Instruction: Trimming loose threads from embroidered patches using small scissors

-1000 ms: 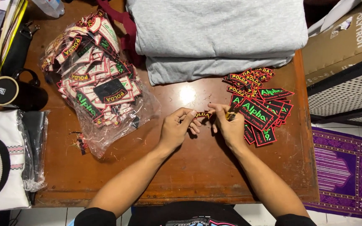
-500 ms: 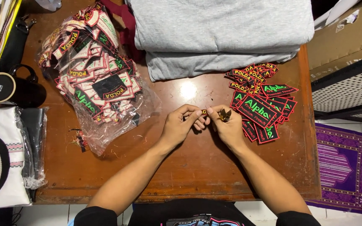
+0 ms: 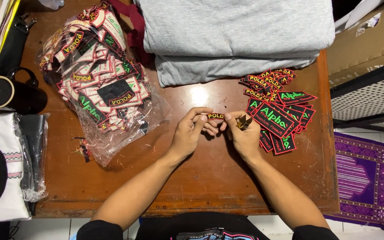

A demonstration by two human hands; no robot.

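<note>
Folded grey cloth [image 3: 236, 40], a black mug [image 3: 12, 94], perhaps a purple rug [image 3: 365, 178] beside the wooden table [image 3: 210, 186].

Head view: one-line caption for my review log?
Both hands, left hand and right hand, hold a small embroidered patch above a wooden table.

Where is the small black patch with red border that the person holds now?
In the head view, the small patch is pinched between the left hand and the right hand above the wooden table, just left of the patch pile.
</note>
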